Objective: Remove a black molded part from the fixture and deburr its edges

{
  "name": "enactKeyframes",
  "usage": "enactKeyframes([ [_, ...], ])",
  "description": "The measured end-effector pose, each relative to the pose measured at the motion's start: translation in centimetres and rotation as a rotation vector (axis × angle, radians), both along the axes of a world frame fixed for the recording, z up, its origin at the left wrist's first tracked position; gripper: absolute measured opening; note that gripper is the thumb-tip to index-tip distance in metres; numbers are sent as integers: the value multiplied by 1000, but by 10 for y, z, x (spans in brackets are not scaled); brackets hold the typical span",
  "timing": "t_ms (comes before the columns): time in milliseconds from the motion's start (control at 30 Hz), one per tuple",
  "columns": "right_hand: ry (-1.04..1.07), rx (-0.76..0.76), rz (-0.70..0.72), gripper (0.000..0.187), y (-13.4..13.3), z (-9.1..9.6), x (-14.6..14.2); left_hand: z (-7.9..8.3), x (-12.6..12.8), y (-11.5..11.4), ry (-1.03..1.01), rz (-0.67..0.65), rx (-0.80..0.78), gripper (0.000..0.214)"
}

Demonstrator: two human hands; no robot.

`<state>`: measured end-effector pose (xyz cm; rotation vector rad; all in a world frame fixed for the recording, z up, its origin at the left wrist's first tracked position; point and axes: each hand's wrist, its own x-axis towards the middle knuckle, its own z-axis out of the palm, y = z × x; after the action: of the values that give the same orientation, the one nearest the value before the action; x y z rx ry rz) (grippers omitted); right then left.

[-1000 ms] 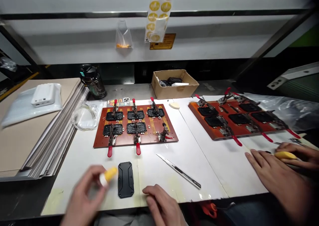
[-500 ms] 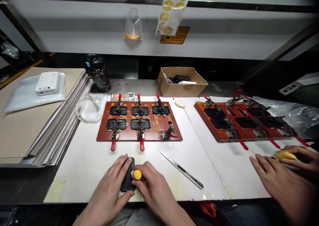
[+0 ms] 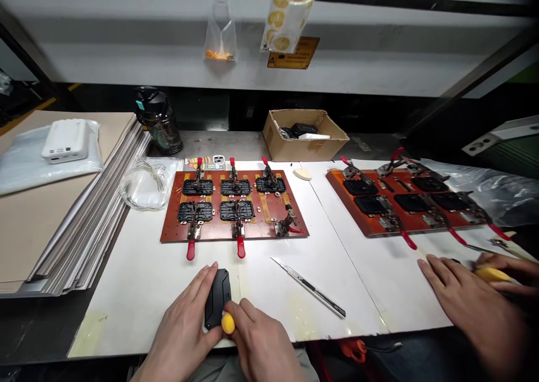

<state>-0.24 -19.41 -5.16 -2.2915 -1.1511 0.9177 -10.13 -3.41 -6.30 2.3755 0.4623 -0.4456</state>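
My left hand (image 3: 181,332) grips the left side of a black rectangular rugged case (image 3: 218,298), which lies on the white bench sheet (image 3: 126,298). My right hand (image 3: 261,334) is shut on a small yellow-handled tool (image 3: 228,323), pressing its tip to the case's lower end. The tip itself is hidden. A utility knife (image 3: 309,295) lies to the right of my right hand, not touching it. Just ahead, a red-brown fixture board (image 3: 252,233) holds several black parts under red-handled toggle clamps.
A co-worker's hands (image 3: 471,298) work at the right with a yellow item, beside a second clamp board (image 3: 370,226). At the left stand a stack of boards (image 3: 84,213) and a white power bank (image 3: 65,141). A cardboard box (image 3: 305,141) sits behind.
The yellow tool has moved from the left of the case to its lower end, now in my right hand. My left hand has come onto the case, and my view has shifted slightly.
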Motion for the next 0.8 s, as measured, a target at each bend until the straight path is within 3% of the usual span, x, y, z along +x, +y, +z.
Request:
enactKeyframes([
  [133, 26, 45, -139, 33, 7, 2, 1, -3, -2, 0, -15, -10, 12, 99],
  [200, 18, 64, -127, 35, 6, 7, 4, -3, -4, 0, -35, -3, 14, 97],
  [333, 175, 13, -55, 26, -18, 26, 14, -2, -6, 0, -26, 3, -33, 93],
  [500, 174, 89, -257, 24, -41, 35, 23, -3, -5, -4, -39, 52, -34, 97],
  [667, 129, 181, -241, 23, -16, 20, 19, -3, 0, -8, -45, 82, -39, 95],
  [800, -56, 61, -111, 20, 5, 8, 14, -2, 0, -7, -45, 52, -21, 97],
])
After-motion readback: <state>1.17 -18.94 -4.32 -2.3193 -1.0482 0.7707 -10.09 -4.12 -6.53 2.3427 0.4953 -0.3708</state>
